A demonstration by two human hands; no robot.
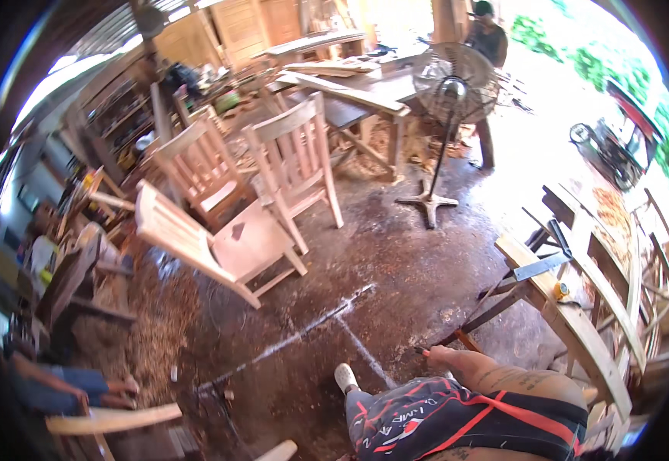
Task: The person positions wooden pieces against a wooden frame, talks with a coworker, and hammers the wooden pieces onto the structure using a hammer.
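My right hand (437, 354) reaches out from my tattooed forearm, low and right of the middle. Its fingers are closed around a small dark and orange-red item (424, 350), too small to name. Close by, at the right, stands a wooden workbench (572, 330). On it lie a metal square (542, 266) with a dark stock and a yellow tape measure (561, 290). Part of my left arm (465, 455) shows at the lower edge, but its hand is out of view. My shirt and one pale shoe (344, 376) are visible below.
Unfinished wooden chairs (246, 238) stand left of the middle. A pedestal fan (450, 88) stands before a long table (350, 107). Curved wood pieces (619, 307) crowd the right. White lines (296, 338) mark the floor. People are at lower left (62, 384) and upper right (488, 38).
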